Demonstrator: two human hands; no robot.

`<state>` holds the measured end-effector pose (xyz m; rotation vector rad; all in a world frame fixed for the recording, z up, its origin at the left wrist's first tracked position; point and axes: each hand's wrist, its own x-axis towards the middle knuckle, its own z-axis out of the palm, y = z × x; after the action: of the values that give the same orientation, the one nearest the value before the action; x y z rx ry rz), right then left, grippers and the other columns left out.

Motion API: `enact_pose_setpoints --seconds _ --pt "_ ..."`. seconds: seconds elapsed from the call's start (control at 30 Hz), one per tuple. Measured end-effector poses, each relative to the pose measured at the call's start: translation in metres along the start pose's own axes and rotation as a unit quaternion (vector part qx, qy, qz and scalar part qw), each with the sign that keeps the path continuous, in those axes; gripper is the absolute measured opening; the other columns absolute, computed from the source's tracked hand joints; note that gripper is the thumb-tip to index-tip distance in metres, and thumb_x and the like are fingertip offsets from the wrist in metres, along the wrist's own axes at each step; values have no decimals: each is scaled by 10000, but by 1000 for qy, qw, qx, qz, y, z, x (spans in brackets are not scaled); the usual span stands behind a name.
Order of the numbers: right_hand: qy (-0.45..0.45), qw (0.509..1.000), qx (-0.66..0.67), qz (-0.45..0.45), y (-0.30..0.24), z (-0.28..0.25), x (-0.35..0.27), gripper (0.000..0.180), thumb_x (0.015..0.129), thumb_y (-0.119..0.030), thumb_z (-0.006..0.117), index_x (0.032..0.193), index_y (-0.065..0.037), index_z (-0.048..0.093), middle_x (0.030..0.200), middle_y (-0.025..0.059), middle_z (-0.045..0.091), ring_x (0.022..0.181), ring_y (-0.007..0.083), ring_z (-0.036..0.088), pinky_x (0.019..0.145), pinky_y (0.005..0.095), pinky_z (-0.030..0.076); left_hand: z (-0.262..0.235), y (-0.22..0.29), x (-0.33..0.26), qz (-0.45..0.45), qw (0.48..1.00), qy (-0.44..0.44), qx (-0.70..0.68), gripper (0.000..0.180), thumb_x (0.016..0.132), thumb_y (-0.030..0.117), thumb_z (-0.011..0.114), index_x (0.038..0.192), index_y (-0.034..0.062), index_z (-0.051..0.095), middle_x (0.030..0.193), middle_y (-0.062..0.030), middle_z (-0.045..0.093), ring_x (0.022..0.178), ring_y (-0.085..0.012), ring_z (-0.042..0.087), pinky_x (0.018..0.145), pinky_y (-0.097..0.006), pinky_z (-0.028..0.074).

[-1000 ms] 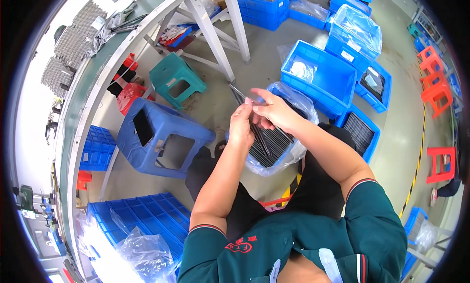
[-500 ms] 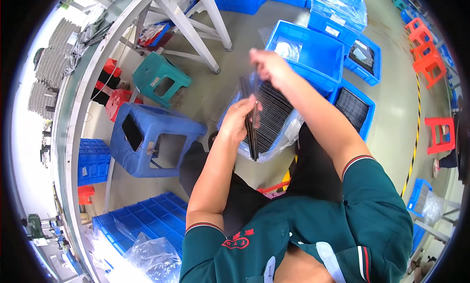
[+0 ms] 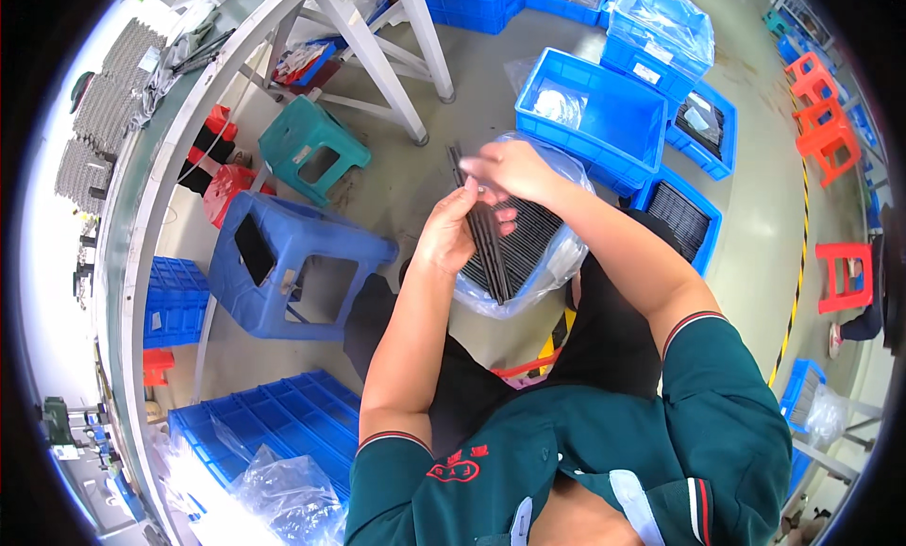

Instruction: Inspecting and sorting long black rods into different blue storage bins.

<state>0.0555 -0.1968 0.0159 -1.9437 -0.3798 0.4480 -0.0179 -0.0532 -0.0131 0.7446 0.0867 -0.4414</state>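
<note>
My left hand (image 3: 447, 233) is closed around a small bundle of long, thin dark strips (image 3: 493, 268), held at a slant. My right hand (image 3: 521, 171) is just beyond it, beside the upper part of the bundle. Its fingers are bent and smeared by motion, so whether they grip a strip is unclear. Beneath both hands, a container lined with clear plastic film (image 3: 569, 261) holds many similar dark strips (image 3: 536, 236) lying side by side. My hands and the bundle cover part of them.
Beyond stands a blue bin (image 3: 618, 121) with some clear plastic in it. To its right, another blue bin (image 3: 681, 211) holds dark strips. On the left are a blue stool (image 3: 321, 244) with a dark phone-like slab (image 3: 253, 249), a green stool (image 3: 311, 150) and a white-framed bench (image 3: 142, 263).
My right hand has come down and nearer, from above the container to the bundle's upper part. My left hand still grips the bundle, which is more slanted. The view has shifted slightly.
</note>
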Motion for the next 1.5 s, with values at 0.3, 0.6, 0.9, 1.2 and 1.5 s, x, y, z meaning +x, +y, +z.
enact_pose_setpoints --seconds 0.3,0.6,0.9,1.2,1.5 --pt "-243 866 389 199 6 9 14 454 838 -475 576 986 -45 582 494 18 475 358 155 442 309 293 346 2 6 6 20 995 -66 77 313 891 378 551 871 66 553 869 -56 569 703 -200 521 614 -379 472" --pt "54 819 554 136 72 -3 83 393 866 -318 600 604 -148 361 544 -28 292 498 124 315 509 309 320 -13 50 -19 188 957 217 -30 295 892 338 574 840 48 558 905 -94 575 923 -228 543 902 -439 448" --pt "211 918 250 224 195 61 101 326 816 -318 676 665 -132 455 519 -26 391 409 98 354 399 268 285 -4 63 -52 175 961 215 -20 301 922 341 527 854 49 545 847 -66 574 760 -153 529 693 -308 438" --pt "134 946 -192 224 275 112 110 511 760 -510 627 914 -23 630 922 206 644 912 378 600 799 441 458 3 67 -62 164 970 178 -15 373 953 409 419 864 50 469 872 -75 417 756 -174 373 693 -306 340" --pt "78 891 -342 289 285 156 85 460 746 -434 681 966 -49 558 1003 135 630 946 331 603 772 453 472 -5 66 -66 170 972 160 -35 400 956 391 406 852 17 505 860 -100 448 726 -190 420 674 -313 358"
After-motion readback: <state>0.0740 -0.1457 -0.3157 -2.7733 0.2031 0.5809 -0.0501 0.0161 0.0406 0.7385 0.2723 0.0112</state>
